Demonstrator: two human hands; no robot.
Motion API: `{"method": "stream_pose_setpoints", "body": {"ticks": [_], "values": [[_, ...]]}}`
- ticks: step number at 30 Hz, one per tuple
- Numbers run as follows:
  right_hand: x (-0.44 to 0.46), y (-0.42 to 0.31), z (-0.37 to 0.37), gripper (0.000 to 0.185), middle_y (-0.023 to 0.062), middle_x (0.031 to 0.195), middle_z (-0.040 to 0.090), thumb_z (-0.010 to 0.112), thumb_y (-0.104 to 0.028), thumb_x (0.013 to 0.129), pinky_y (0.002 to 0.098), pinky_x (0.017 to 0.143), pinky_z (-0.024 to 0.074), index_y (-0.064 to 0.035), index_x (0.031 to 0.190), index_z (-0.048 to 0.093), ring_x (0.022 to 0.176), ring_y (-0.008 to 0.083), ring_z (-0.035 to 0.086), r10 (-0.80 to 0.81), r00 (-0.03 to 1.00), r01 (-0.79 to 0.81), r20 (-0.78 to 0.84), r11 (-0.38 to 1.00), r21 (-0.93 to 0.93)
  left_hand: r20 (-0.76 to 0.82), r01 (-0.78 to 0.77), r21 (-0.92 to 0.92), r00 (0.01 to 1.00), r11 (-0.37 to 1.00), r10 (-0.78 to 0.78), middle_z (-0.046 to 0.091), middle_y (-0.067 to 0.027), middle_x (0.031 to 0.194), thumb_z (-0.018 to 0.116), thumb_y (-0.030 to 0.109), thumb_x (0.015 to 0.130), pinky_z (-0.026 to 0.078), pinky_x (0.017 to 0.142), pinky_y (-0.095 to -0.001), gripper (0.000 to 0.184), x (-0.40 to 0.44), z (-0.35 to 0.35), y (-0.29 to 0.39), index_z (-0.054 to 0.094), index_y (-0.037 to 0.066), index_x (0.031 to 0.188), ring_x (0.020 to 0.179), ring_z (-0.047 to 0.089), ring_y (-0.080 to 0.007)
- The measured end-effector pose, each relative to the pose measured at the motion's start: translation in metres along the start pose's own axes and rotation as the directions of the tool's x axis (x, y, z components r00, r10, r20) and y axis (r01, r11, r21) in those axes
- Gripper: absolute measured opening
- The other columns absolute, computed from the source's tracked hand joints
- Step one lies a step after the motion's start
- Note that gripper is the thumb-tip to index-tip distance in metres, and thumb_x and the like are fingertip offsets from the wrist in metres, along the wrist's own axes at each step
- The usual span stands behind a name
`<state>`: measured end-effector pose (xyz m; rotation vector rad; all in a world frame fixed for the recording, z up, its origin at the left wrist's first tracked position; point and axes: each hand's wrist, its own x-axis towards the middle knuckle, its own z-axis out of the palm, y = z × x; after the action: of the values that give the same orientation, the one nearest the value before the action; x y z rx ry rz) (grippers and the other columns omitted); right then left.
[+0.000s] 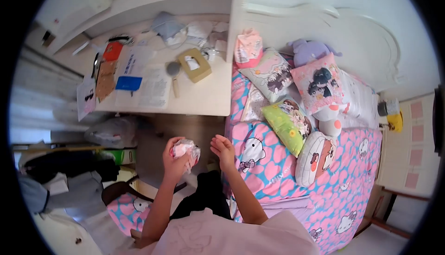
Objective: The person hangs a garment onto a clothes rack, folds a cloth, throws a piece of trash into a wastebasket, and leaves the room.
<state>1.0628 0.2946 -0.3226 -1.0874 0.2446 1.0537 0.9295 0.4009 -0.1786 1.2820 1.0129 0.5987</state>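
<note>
My left hand is wrapped round a crumpled pink and white plastic packet, held in front of the desk's edge. To its right, my right hand is raised with its fingers apart from the packet and nothing seen in it. The right hand is near the side of the bed, over the gap between desk and bed. What is inside the packet cannot be made out.
On the desk lie a tissue box, a hairbrush, a blue pouch and papers. The bed at right holds several pillows and a pink bag. A chair stands at lower left.
</note>
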Motion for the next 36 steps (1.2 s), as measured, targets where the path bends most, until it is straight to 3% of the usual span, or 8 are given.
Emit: {"method": "stream_pose_setpoints", "body": {"ticks": [5, 9, 16, 21, 27, 31, 34, 36], "values": [[-0.061, -0.005, 0.068, 0.050, 0.0067, 0.135, 0.058, 0.056, -0.031, 0.101, 0.0329, 0.086, 0.0531, -0.0122, 0.146, 0.046, 0.119, 0.0172, 0.056, 0.182, 0.893, -0.113, 0.412, 0.976, -0.186, -0.109, -0.118, -0.148, 0.989, 0.982, 0.102, 0.062, -0.0058, 0.109, 0.062, -0.012, 0.079, 0.051, 0.088, -0.0296, 0.043, -0.029, -0.034, -0.003, 0.057, 0.002, 0.119, 0.099, 0.062, -0.0142], [-0.115, -0.002, 0.125, 0.061, 0.0056, 0.137, 0.053, 0.060, -0.028, 0.099, 0.0299, 0.083, 0.0534, -0.0124, 0.153, 0.037, 0.114, 0.0166, 0.059, 0.252, 0.684, -0.119, 0.685, 0.964, -0.236, -0.266, -0.207, -0.290, 0.955, 0.934, 0.129, 0.062, -0.0061, 0.108, 0.058, -0.013, 0.078, 0.053, 0.086, -0.0299, 0.043, -0.071, -0.074, 0.001, 0.056, 0.002, 0.118, 0.098, 0.063, -0.0148], [-0.230, 0.092, 0.177, 0.062, 0.0056, 0.131, 0.056, 0.066, -0.024, 0.097, 0.0281, 0.082, 0.0548, -0.0104, 0.151, 0.038, 0.110, 0.0132, 0.060, 0.428, 0.609, 0.049, 0.667, 0.820, -0.571, -0.513, -0.344, -0.480, 0.856, 0.807, 0.060, 0.064, -0.0080, 0.103, 0.052, -0.014, 0.076, 0.056, 0.081, -0.0317, 0.041, -0.183, -0.179, -0.023, 0.055, 0.002, 0.114, 0.094, 0.066, -0.0182], [-0.325, 0.200, 0.179, 0.060, 0.0043, 0.125, 0.059, 0.066, -0.025, 0.097, 0.0274, 0.079, 0.0572, -0.0083, 0.149, 0.039, 0.104, 0.0126, 0.062, 0.601, 0.475, 0.138, 0.643, 0.671, -0.729, -0.714, -0.526, -0.514, 0.700, 0.678, 0.000, 0.068, -0.0118, 0.111, 0.052, -0.015, 0.075, 0.056, 0.083, -0.0310, 0.039, -0.308, -0.256, -0.061, 0.058, 0.001, 0.110, 0.093, 0.066, -0.0181], [-0.440, 0.315, 0.183, 0.060, 0.0039, 0.117, 0.061, 0.070, -0.014, 0.092, 0.0286, 0.078, 0.0580, -0.0054, 0.145, 0.044, 0.099, 0.0103, 0.062, 0.745, 0.142, 0.223, 0.652, 0.618, -0.754, -0.908, -0.610, -0.343, 0.410, 0.714, -0.086, 0.067, -0.0127, 0.116, 0.050, -0.014, 0.075, 0.055, 0.084, -0.0313, 0.043, -0.457, -0.338, -0.127, 0.058, 0.001, 0.114, 0.099, 0.067, -0.0186], [-0.502, 0.358, 0.179, 0.059, 0.0034, 0.112, 0.061, 0.070, -0.007, 0.087, 0.0284, 0.074, 0.0575, -0.0013, 0.141, 0.047, 0.092, 0.0114, 0.062, 0.812, 0.085, 0.314, 0.577, 0.528, -0.789, -0.942, -0.629, -0.289, 0.320, 0.722, -0.098, 0.067, -0.0122, 0.120, 0.050, -0.014, 0.076, 0.053, 0.086, -0.0291, 0.044, -0.528, -0.363, -0.131, 0.059, 0.000, 0.117, 0.101, 0.065, -0.0173], [-0.537, 0.384, 0.171, 0.053, 0.0050, 0.105, 0.064, 0.067, -0.003, 0.085, 0.0298, 0.073, 0.0564, 0.0004, 0.136, 0.052, 0.089, 0.0129, 0.063, 0.848, 0.072, 0.549, 0.525, 0.406, -0.731, -0.965, -0.648, -0.253, 0.219, 0.719, -0.143, 0.067, -0.0131, 0.121, 0.051, -0.014, 0.077, 0.052, 0.087, -0.0279, 0.044, -0.569, -0.366, -0.140, 0.059, -0.001, 0.118, 0.100, 0.065, -0.0165], [-0.552, 0.409, 0.159, 0.049, 0.0073, 0.103, 0.066, 0.065, 0.000, 0.083, 0.0314, 0.072, 0.0558, 0.0012, 0.131, 0.055, 0.087, 0.0150, 0.064, 0.806, 0.044, 0.627, 0.590, 0.438, -0.645, -0.980, -0.634, -0.198, 0.136, 0.748, -0.144, 0.066, -0.0128, 0.121, 0.051, -0.015, 0.077, 0.052, 0.088, -0.0278, 0.046, -0.588, -0.367, -0.154, 0.059, 0.000, 0.119, 0.101, 0.064, -0.0164]]}}
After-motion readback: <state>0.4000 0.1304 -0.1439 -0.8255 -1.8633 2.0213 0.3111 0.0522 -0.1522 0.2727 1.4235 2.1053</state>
